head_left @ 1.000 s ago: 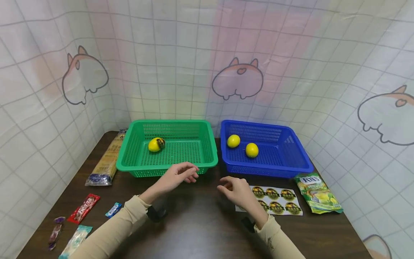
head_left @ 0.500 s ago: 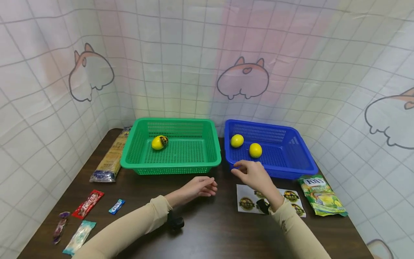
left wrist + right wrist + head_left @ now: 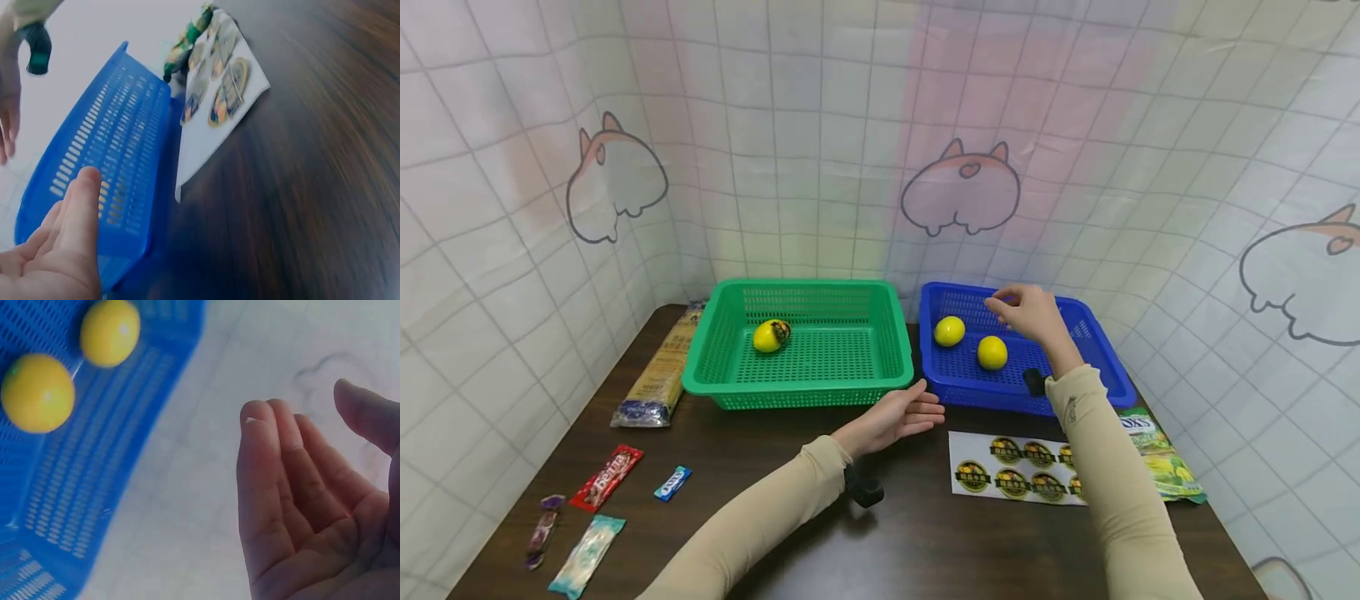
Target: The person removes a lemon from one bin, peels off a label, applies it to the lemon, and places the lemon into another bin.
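Observation:
My right hand (image 3: 1028,315) hovers over the blue basket (image 3: 1097,350), its fingers gently bent with nothing between them; the right wrist view shows the bare palm and a gap between thumb and fingers. In that basket lie two plain yellow lemons, one at the left (image 3: 950,332) and one nearer the front (image 3: 992,353). My left hand (image 3: 901,417) is held palm up with straight fingers, by the near corner of the blue basket, holding nothing. Inside the green basket (image 3: 797,389) sits one lemon (image 3: 768,336) bearing a dark round sticker.
A sheet of round stickers (image 3: 1015,471) lies before the blue basket. Right of it is a green FOX'S bag (image 3: 1168,467), partly behind my right sleeve. Several small wrapped sweets, including a red one (image 3: 606,477), and a noodle-like pack (image 3: 658,371) lie at the left.
My right hand has moved forward from the table, over the sticker sheet, to above the blue basket. My left hand has moved right and turned palm up, its fingers straightening.

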A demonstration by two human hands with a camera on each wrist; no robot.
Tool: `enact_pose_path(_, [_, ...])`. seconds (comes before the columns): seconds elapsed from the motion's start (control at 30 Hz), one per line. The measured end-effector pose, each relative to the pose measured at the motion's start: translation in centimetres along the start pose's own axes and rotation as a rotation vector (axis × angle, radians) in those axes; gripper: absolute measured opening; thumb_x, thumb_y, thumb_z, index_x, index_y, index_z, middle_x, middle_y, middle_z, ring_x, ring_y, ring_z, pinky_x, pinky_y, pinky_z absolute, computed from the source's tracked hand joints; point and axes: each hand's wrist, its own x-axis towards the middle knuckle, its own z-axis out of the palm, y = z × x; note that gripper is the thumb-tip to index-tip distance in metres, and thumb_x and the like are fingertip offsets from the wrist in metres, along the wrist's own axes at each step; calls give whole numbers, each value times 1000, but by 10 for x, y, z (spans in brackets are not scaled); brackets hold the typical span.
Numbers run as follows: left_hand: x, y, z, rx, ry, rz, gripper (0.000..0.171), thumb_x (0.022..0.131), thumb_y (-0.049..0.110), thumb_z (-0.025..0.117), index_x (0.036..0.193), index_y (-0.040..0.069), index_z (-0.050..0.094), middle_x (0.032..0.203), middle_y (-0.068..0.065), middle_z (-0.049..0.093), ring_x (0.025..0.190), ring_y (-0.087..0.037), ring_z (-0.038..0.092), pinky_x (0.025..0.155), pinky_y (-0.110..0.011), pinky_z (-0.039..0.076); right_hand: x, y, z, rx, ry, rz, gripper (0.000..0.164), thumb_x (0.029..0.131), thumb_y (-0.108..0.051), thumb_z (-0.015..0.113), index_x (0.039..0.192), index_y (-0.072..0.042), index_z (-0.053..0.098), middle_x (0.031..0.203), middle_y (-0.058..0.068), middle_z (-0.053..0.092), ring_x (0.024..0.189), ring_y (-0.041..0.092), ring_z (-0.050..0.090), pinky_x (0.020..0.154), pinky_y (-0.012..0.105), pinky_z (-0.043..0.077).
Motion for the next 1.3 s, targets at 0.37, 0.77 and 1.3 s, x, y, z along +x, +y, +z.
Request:
enact_pose_path(0.37, [20,-5,18,-225,89,38,59,107,46,37,148,4,39,141,-26,56,131,-34,58,111,-38,48,50,39,32,87,-183,360,62,102,-41,50,147,1,43,149,26,46,131,40,53,109,48,50])
enact_pose_path(0.77, [28,-11,23,-272,118,97,31,107,37,42,121,12,54,115,-7,66,105,-14,70,99,-26,56,57,47,57,14,-238,521,66,101,-36,55,147,8,38,151,29,41,137,44,46,113,54,44])
enact_pose_path(1.3, [14,-21,26,-214,42,104,40,108,37,40,122,4,57,120,-9,68,101,-10,70,95,-22,57,46,48,78,-153,-283,467,74,93,-38,67,143,11,40,141,32,48,119,38,55,104,48,51])
